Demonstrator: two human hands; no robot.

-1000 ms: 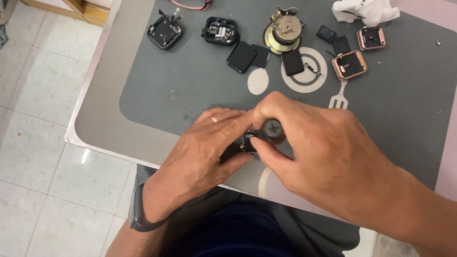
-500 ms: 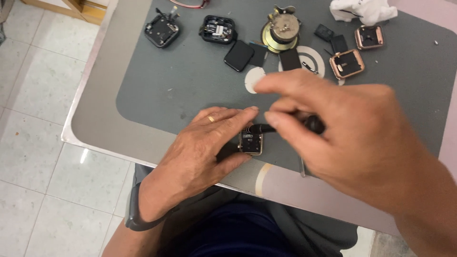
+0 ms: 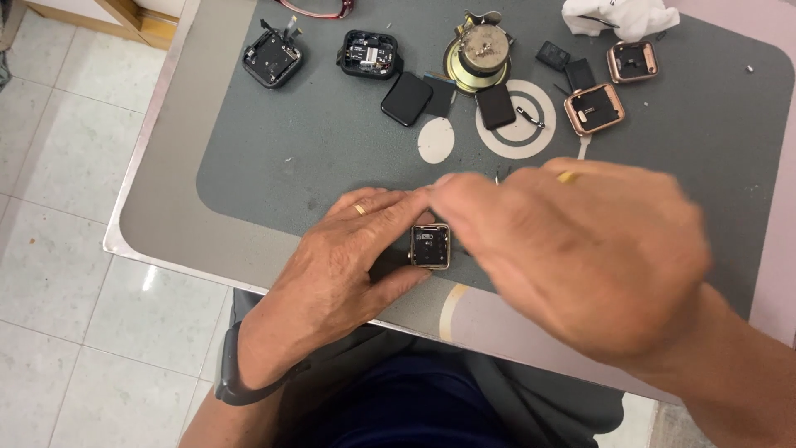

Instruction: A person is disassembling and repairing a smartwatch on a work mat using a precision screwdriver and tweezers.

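My left hand (image 3: 344, 265) rests on the grey work mat (image 3: 290, 158), thumb and fingers pinching a small square watch case (image 3: 431, 246) with its open inside facing up. A gold ring sits on one finger and a dark band on the wrist. My right hand (image 3: 580, 257) hovers blurred just right of the case, with its bunched fingertips above the case's top edge. It grips a small tool, mostly hidden; only a yellow end (image 3: 566, 177) shows over the knuckles.
Along the mat's far side lie two black opened watch bodies (image 3: 272, 56) (image 3: 369, 52), a round brass mechanism (image 3: 481, 50), black square screens (image 3: 406, 98), two rose-gold cases (image 3: 594, 109) (image 3: 633, 60) and a white cloth (image 3: 622, 17). The table's metal edge (image 3: 133, 224) borders tiled floor.
My right hand has lifted off the watch case and swung right and upward, uncovering the case. My left hand has kept hold of the case in the same spot.
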